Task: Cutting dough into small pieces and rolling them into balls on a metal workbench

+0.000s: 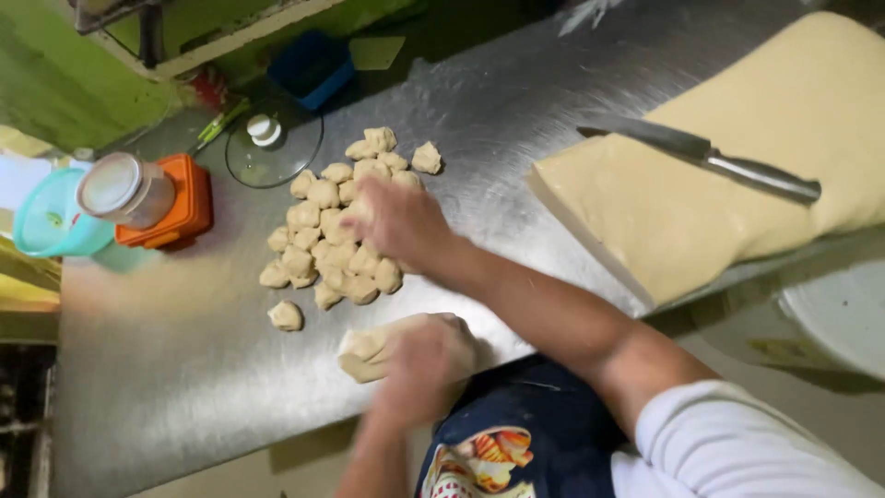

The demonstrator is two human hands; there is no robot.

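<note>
My right hand (398,219) reaches across the steel table (166,369) and rests on a heap of several small dough pieces (324,238); whether it grips one I cannot tell, as it is blurred. My left hand (426,361) lies near the table's front edge on a larger lump of dough (364,352), fingers curled over it. One dough piece (286,315) lies apart at the lower left of the heap. A big flat slab of dough (737,175) covers the table's right end, with a steel knife (705,152) lying on it.
At the left stand an orange box (189,205) with a clear lidded jar (124,189) on it, and a teal tub (46,221). A glass pot lid (274,143) and a blue container (312,66) sit at the back.
</note>
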